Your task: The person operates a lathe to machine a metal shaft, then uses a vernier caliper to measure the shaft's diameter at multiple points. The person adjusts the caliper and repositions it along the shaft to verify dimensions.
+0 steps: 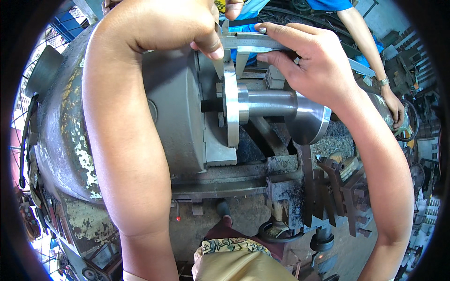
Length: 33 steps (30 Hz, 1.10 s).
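Both my arms reach over a lathe. My right hand [316,56] grips the beam of a steel vernier caliper [260,41] between thumb and fingers. The bent fingers of my left hand [201,35] close on the caliper's left end, by its jaw. The caliper's two jaws point down on either side of the upper rim of a shiny flanged shaft [272,103]; whether they touch the metal I cannot tell. The shaft has a thin disc at its left and a larger round flange at its right. It sits in front of the big grey lathe chuck [173,107].
Across the lathe stands a person in a blue shirt [328,3]; that person's watch-wearing hand [393,110] lies by a handwheel [410,122]. A tool post with bolts [349,187] is on the right. Below are another handwheel [279,232] and a red-tipped lever [178,218].
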{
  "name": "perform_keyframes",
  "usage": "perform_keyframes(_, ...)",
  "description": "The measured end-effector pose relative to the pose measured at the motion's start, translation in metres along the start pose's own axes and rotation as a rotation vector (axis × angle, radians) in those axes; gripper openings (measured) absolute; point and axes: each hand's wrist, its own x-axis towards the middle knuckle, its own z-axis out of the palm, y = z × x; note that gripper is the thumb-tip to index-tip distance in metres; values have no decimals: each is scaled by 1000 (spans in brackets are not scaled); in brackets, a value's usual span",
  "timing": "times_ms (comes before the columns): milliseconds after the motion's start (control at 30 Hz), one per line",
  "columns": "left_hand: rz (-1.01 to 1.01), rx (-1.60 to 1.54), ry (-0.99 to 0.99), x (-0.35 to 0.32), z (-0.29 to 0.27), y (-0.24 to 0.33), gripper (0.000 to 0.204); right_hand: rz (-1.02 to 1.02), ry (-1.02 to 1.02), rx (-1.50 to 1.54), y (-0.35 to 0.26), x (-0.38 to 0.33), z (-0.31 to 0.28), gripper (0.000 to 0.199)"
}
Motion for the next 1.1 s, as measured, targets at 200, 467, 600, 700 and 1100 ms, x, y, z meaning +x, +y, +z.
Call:
perform_keyframes(200, 119, 66, 57, -7, 2, -5, 36, 8, -4, -2, -1, 0, 0, 38)
perform_keyframes(467, 211, 47, 57, -7, 0, -12, 37, -8, 29, 8, -1, -1, 1, 38)
perform_keyframes(600, 270, 140, 156, -15, 8, -8, 37, -17, 34, 9, -1, 0, 0, 38)
perform_keyframes(700, 91, 131, 58, -7, 1, -1, 38, -13, 34, 11, -2, 0, 0, 38)
perform_keyframes(1100, 274, 183, 119, -16, 4, -10, 37, 34, -6, -1, -4, 0, -1, 38)
